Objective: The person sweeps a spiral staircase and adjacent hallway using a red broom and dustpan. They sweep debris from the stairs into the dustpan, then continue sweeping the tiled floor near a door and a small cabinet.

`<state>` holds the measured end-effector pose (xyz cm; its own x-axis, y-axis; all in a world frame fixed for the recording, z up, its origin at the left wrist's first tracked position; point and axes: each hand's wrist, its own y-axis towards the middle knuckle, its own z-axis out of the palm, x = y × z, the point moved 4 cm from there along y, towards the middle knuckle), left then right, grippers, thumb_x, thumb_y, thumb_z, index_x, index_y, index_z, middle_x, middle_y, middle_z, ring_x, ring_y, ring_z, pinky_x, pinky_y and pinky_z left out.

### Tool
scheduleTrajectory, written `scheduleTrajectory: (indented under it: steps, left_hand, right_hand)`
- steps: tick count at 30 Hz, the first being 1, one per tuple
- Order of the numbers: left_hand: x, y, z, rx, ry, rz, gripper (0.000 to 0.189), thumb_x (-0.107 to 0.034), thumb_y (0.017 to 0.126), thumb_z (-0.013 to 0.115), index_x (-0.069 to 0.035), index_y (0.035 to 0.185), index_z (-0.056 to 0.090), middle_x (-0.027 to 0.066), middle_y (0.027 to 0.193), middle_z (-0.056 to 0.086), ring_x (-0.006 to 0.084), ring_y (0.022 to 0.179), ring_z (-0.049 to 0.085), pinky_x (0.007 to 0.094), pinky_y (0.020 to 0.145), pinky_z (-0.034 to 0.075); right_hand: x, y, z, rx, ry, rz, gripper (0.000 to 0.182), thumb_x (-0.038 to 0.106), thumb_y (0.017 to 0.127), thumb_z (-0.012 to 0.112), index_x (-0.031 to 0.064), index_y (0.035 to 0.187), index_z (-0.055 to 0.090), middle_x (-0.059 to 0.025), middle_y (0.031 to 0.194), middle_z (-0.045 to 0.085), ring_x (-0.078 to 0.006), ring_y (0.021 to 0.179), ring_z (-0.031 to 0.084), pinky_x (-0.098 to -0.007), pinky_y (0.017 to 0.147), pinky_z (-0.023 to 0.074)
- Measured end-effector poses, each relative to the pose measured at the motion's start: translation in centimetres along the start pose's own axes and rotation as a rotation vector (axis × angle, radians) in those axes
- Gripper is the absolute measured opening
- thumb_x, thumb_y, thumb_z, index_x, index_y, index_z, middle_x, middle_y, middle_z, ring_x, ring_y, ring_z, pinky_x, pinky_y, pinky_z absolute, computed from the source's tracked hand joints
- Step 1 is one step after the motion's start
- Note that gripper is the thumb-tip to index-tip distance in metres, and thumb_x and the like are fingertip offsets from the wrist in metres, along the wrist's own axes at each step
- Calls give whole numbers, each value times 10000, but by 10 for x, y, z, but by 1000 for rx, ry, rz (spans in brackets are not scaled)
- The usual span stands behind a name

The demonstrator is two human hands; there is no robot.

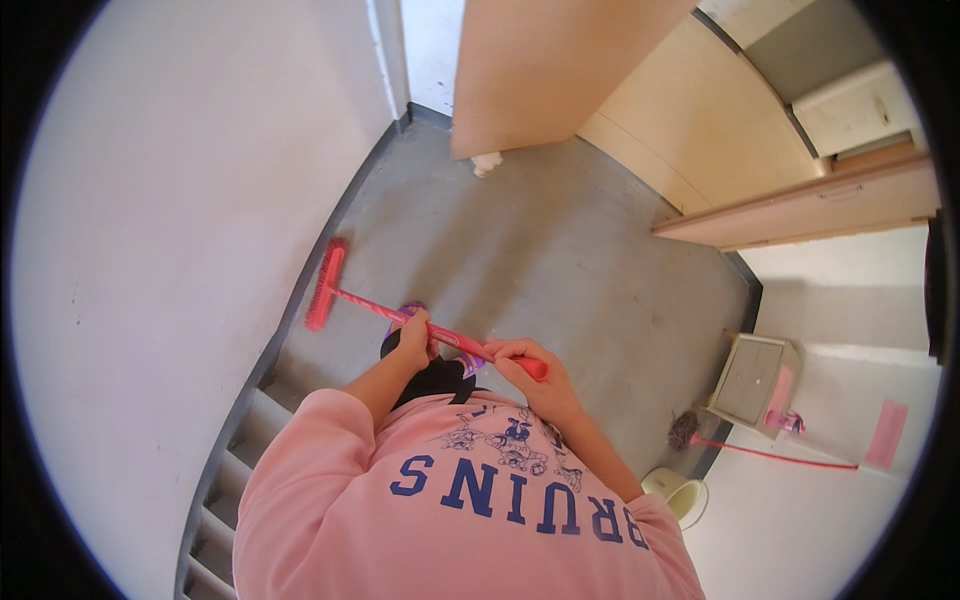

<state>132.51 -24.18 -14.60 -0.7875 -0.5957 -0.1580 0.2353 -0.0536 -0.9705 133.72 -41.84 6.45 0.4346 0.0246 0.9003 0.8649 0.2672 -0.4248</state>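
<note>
A red push broom slants across the view, its bristled head (325,285) on the grey floor (555,247) beside the dark skirting at the left wall. My left hand (417,339) is closed round the middle of the broom's red handle (457,341). Near the handle's end, my right hand (534,367) holds it with bent fingers. The handle passes above my feet, which are in purple sandals (472,365).
Stairs (232,480) lie at lower left, close behind me. An open door (547,75) stands ahead, with a white crumpled thing (487,163) at its foot. On the right are a small cabinet (750,379), a mop (684,431) and a pale bucket (679,495).
</note>
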Motion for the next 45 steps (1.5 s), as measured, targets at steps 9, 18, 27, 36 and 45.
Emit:
scheduleTrajectory:
  steps: [9,18,27,36,45]
  left_hand:
    - [90,-32,128,357,570,-285,321,-414,786,511,-137,640,439,8,530,448,101,361,387,239,321,330]
    - [180,-109,229,740,927,-622,318,-418,774,569,-125,677,491,13,583,504,89,429,429,219,385,358]
    - [137,-151,241,733,613,-547,264,-314,828,567,-140,644,491,-22,546,484,68,449,417,215,403,338]
    - [-36,-29,223,469,322,-166,270,-267,811,567,-142,609,438,-21,504,404,88,416,381,235,374,307]
    - [-165,99,231,134,542,90,229,-242,749,537,-111,583,449,4,445,388,122,325,325,273,319,300]
  right_hand:
    - [43,-106,-96,-522,-32,-201,107,4,844,521,-23,862,622,-119,913,648,-190,896,597,-316,839,449]
    - [121,-193,-111,-948,-345,-219,111,56,803,553,-24,737,592,-118,777,631,-171,767,584,-282,681,449]
    - [140,-197,-111,-927,-309,-527,143,74,800,519,-13,687,507,-133,722,593,-247,715,573,-373,715,470]
    - [110,-15,-122,-601,59,-328,89,1,838,539,-24,819,622,-115,913,656,-202,904,603,-334,844,459]
    - [73,146,-104,-488,61,-163,116,65,884,533,-5,948,599,-107,1029,630,-194,1038,561,-319,950,400]
